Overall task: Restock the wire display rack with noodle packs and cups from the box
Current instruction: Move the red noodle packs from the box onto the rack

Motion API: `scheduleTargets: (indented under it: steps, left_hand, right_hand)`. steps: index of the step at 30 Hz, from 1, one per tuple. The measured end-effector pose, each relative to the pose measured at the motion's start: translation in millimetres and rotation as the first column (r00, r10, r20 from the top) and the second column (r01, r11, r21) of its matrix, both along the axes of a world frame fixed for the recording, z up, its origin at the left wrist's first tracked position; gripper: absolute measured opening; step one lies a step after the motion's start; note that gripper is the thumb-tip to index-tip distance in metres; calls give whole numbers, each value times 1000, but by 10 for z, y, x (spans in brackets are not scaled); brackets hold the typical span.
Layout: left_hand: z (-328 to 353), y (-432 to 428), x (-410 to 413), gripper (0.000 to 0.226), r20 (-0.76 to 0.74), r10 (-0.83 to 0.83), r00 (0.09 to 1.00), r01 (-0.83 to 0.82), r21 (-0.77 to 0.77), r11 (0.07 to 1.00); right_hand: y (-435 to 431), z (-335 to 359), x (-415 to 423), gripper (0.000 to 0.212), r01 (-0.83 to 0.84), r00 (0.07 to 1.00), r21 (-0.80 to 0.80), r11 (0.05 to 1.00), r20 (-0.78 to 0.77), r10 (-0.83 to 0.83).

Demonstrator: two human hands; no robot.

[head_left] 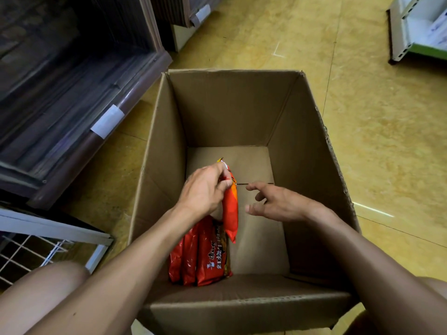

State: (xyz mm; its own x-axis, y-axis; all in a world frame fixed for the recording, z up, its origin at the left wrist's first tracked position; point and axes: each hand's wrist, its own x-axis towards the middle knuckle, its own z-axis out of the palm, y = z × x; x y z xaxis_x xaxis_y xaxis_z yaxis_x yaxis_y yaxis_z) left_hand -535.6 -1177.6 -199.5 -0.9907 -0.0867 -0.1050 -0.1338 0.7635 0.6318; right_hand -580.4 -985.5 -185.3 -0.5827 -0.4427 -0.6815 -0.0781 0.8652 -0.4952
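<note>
the cardboard box [302,146] looks nearly emptied: most of its bare brown bottom shows, and the only stock visible inside is a small bunch of red packs [205,257] standing on edge in the corner at about 7 o'clock, against the near wall. no cups show in the box. the left hand [205,189] reaches in from 7 o'clock and grips one red noodle pack [231,213] by its upper end, with thumb and fingers curled round the crimped edge. the pack hangs upright near the middle of the box, with its lower end over the bunch, and i cannot tell whether it touches them. the right hand [278,204] comes in from 4 o'clock and hovers just beside the pack, at its 3 o'clock, fingers loosely spread and a little bent, holding nothing and touching nothing. the wire display rack [55,228] stands outside the box at 8 o'clock. only a corner of its white frame and grid is in view, so how full it is cannot be read. a dark wooden shelf [72,81] stands at 10 o'clock on the yellow floor [362,141]. as a judgement, the restocking is in its last stretch: this pack is lifted but not yet placed, and the few packs below it are left to carry across.
</note>
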Motion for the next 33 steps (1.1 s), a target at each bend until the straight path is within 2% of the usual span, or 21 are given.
scheduleTargets:
  steps: [4,8,11,13,22,25,29,33]
  left_hand:
    - [145,-22,44,5,-164,2,986,1,18,1000]
    - [187,-23,49,7,-212,103,972,-80,114,990]
    - [180,-70,16,9,-141,279,950,-233,276,932]
    - [163,-115,-23,13,-80,365,928,-321,327,889]
    - [134,-154,-55,25,45,493,869,-468,398,789]
    - [83,-169,-66,26,78,549,832,-523,438,731]
    - [61,-169,-94,27,152,617,772,-597,506,623]
    - [51,-151,-118,30,244,620,746,-618,602,506]
  right_hand:
    - [-65,-26,37,92,-22,999,-82,996,46,26]
    - [-134,-21,57,73,46,998,-182,982,43,-39]
    - [-141,7,0,51,152,987,-196,969,-11,-158]
    - [-125,47,-46,43,235,971,-241,942,7,-240]
    - [-33,144,-110,41,452,882,-414,790,73,-466]
    - [-24,124,-115,45,555,817,-461,693,146,-557]
    - [-50,102,-109,51,701,699,-489,520,324,-638]
    - [-112,143,-72,36,739,670,-482,471,451,-589]
